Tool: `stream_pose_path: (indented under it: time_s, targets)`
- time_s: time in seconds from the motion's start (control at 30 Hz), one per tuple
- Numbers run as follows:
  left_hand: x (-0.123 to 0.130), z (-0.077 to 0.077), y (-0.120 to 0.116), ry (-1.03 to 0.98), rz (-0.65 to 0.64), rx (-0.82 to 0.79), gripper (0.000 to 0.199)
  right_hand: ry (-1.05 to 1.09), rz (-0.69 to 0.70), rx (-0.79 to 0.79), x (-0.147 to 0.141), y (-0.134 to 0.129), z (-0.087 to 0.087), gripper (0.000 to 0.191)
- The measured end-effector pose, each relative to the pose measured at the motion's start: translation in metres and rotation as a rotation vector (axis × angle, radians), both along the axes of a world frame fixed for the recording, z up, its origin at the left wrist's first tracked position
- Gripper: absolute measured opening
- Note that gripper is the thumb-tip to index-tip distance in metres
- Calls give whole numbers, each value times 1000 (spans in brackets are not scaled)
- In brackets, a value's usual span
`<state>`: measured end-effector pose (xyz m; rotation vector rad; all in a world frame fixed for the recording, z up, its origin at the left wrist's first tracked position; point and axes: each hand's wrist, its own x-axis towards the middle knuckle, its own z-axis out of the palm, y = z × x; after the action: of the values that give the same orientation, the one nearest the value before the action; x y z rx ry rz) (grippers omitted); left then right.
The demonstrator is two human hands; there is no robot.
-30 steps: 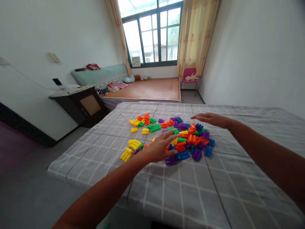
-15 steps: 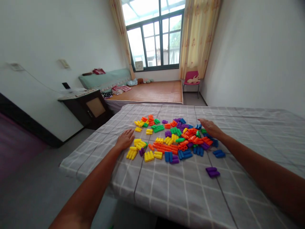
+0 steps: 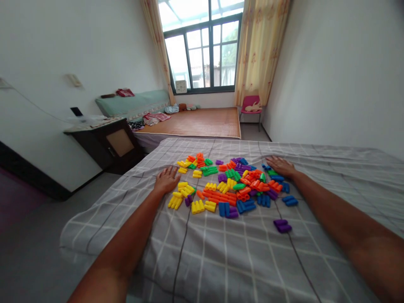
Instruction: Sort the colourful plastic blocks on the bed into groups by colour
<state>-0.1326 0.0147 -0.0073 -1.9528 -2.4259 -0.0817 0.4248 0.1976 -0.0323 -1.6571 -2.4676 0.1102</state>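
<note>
My left hand [image 3: 166, 180] lies flat on the checked cloth with fingers spread, just left of some yellow plastic tube pieces [image 3: 186, 189]. On the other side of the pile my right hand [image 3: 280, 165] also rests flat and open, beyond a few blue tube pieces [image 3: 277, 178] and a green piece. Between the hands spreads a loose heap of coloured plastic tube pieces, with orange pieces [image 3: 220, 196], green pieces [image 3: 209, 170] and blue pieces [image 3: 246, 205] among them. A purple piece [image 3: 282, 226] sits apart, nearer to me. Neither hand holds anything.
A grey checked cloth [image 3: 208, 252] covers the surface under the pieces. Beyond it is a low bed [image 3: 202, 122] with a brown mat. A dark cabinet [image 3: 118, 145] stands at the left, and a pink chair [image 3: 251, 105] by the curtain.
My right hand has shifted slightly right and flattened onto the cloth, its fingers more spread. The left hand has moved little. The camera view has turned slightly.
</note>
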Motion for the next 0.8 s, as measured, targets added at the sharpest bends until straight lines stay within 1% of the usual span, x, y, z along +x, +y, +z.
stream_pose_path:
  time_s: [0.1, 0.17, 0.23, 0.3, 0.37, 0.4, 0.47, 0.5, 0.57, 0.63, 0.67, 0.73, 0.8]
  targets:
    - [2, 1, 6, 17, 15, -27, 63, -88, 5, 15, 0, 2, 4, 49]
    - [2, 0, 7, 27, 22, -34, 64, -127, 27, 23, 1, 2, 3, 49]
    - [2, -2, 3, 35, 21, -35, 65, -150, 45, 25, 4, 0, 1, 49]
    - [0, -5, -6, 36, 13, -43, 65, -155, 54, 25, 9, -2, -2, 50]
    - [-3, -5, -17, 28, -5, -60, 65, -120, 66, 24, 14, -5, 0, 50]
    - [-5, -5, -21, 19, -14, -70, 64, -78, 78, 18, 15, -6, 4, 50]
    - [-8, -1, -24, 0, -18, -62, 64, 61, 101, 15, 10, -7, 18, 50]
    - [-7, 3, -21, -7, -20, -30, 64, 135, 113, 20, 4, -8, 28, 51]
    - [-1, 12, -6, -29, -58, 72, 61, 241, 151, 24, -20, -11, 49, 52]
    - [12, 24, 18, -77, -145, 144, 57, 277, 215, -7, -54, -15, 68, 49]
    - [21, 31, 32, -113, -187, 140, 58, 287, 253, -40, -73, -19, 75, 46]
    - [39, 42, 59, -182, -240, 102, 63, 298, 310, -98, -110, -24, 82, 39]
    - [58, 50, 80, -249, -285, 71, 68, 296, 348, -150, -139, -29, 84, 36]
